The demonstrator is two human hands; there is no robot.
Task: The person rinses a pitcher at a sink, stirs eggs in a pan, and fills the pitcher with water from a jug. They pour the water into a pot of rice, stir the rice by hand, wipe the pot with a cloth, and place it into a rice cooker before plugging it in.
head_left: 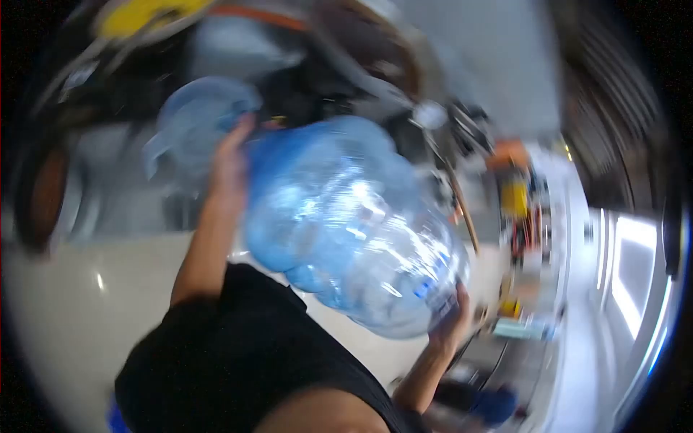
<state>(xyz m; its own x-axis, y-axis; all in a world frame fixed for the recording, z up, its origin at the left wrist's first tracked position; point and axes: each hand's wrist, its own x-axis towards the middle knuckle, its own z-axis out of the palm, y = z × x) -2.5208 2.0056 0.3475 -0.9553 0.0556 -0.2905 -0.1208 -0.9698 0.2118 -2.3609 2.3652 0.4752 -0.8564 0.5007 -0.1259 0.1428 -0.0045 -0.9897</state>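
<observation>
A large clear plastic bundle (346,224), bluish and shiny, hangs tilted in front of my black shirt. It looks like nested plastic containers, but blur hides its exact make-up. My left hand (234,144) is at its upper left end, its fingers closed near a pale blue translucent round piece (198,123). Whether that piece is joined to the bundle cannot be made out. My right hand (453,321) grips the bundle's lower right end from below.
A yellow round item (144,16) and a large brown round pan (375,47) lie beyond the bundle. A wooden stick (462,206) slants at the right. Farther right are shelved red and yellow items (516,198). A person in dark blue (494,404) is at the lower right.
</observation>
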